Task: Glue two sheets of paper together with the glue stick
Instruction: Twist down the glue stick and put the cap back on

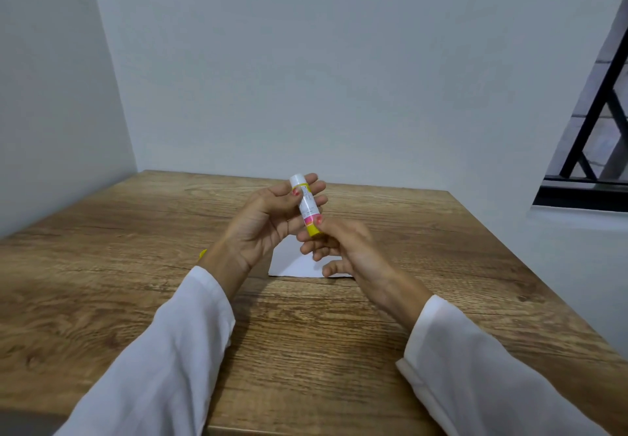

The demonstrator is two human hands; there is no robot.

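Observation:
A glue stick (306,202), white with a pink band and a yellow base, stands nearly upright above the table, its white glue end on top. My left hand (268,221) grips its upper body, thumb in front and fingers behind. My right hand (343,248) pinches the yellow base between thumb and fingers. White paper (295,265) lies flat on the table under both hands and is mostly hidden by them. A small yellow thing (203,254), perhaps the cap, peeks out left of my left wrist.
The wooden table (136,265) stands in a corner, with white walls at its far and left edges. A dark-framed window (591,150) is at the right. White sleeves cover both forearms.

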